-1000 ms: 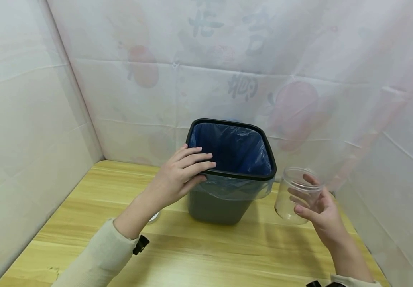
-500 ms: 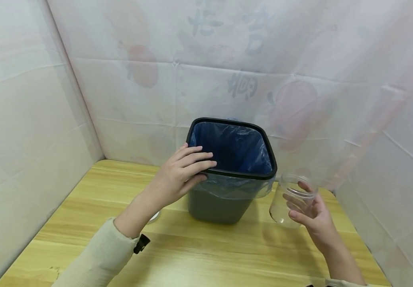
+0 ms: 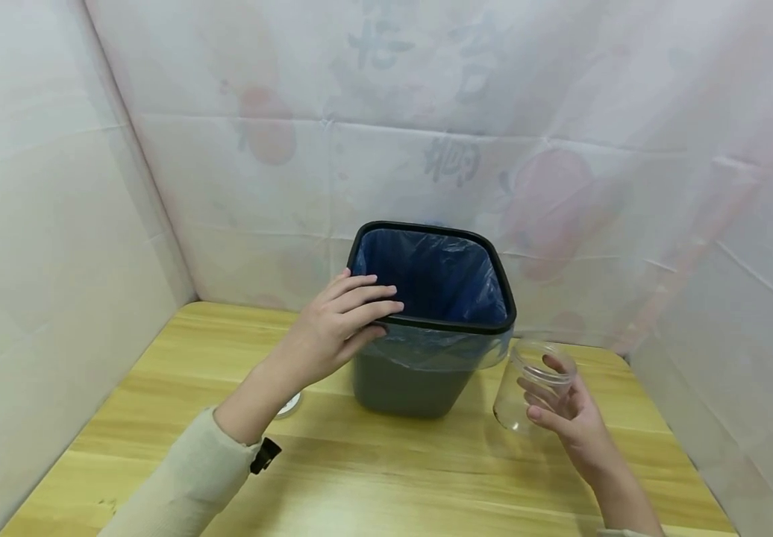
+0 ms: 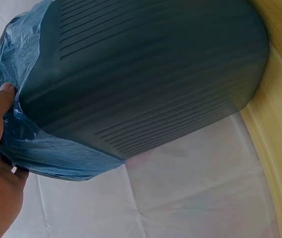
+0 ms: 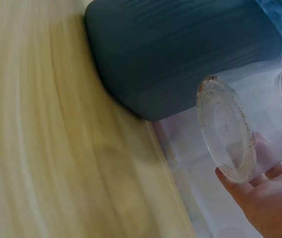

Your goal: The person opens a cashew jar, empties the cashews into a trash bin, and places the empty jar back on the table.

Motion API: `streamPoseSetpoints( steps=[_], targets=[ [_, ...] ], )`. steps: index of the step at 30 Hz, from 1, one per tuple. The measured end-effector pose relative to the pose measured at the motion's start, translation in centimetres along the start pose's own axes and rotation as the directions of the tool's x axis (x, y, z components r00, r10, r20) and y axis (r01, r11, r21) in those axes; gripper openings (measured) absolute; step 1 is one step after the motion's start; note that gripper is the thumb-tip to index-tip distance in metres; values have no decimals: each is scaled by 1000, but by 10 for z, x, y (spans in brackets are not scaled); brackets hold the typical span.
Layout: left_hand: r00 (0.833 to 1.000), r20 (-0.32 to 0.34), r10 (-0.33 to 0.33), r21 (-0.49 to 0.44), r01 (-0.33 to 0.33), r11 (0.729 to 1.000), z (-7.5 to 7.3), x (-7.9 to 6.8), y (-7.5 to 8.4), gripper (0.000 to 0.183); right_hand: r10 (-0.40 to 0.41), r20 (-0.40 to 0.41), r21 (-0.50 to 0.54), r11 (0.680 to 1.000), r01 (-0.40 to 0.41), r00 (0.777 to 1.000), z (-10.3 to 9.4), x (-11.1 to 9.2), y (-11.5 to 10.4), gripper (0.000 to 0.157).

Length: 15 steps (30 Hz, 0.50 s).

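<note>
A dark grey trash can (image 3: 403, 391) with a black rim and a blue plastic liner (image 3: 463, 280) stands upright on the wooden table. My left hand (image 3: 326, 324) grips its front left rim, fingers over the edge and thumb outside against the liner (image 4: 19, 54). To the right of the can, my right hand (image 3: 581, 425) holds a clear plastic jar (image 3: 510, 395) around its side. The jar is lidless and tilted slightly, its mouth upward. In the right wrist view, brown specks show along the edge of the jar's bottom (image 5: 225, 129).
A small round, white-topped lid (image 3: 289, 405) lies on the table (image 3: 373, 485), partly hidden by my left forearm. Pale printed curtains (image 3: 225, 186) enclose the back and both sides.
My right hand has brought the jar lower and a little to the left, closer to the trash can. My left hand has stayed on the rim.
</note>
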<state>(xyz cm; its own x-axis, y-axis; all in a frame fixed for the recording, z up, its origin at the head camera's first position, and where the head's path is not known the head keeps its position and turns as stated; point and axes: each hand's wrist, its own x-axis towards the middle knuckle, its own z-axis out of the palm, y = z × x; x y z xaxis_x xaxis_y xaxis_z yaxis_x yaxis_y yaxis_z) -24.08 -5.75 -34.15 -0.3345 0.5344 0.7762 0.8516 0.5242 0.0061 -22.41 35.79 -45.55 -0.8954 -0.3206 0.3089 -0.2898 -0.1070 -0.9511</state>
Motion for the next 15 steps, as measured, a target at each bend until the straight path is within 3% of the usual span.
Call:
streamPoseSetpoints(
  steps=[6,15],
  targets=[
    [1000,0,-2,1,2,1000,-1,-1,-1,40,-13,10,13,1000,12,1000,1,0,9,78],
    [1000,6,-8,7,8,1000,-1,-1,-2,40,66,-32,-21,998,-67,997,4,-2,18,76]
  ],
)
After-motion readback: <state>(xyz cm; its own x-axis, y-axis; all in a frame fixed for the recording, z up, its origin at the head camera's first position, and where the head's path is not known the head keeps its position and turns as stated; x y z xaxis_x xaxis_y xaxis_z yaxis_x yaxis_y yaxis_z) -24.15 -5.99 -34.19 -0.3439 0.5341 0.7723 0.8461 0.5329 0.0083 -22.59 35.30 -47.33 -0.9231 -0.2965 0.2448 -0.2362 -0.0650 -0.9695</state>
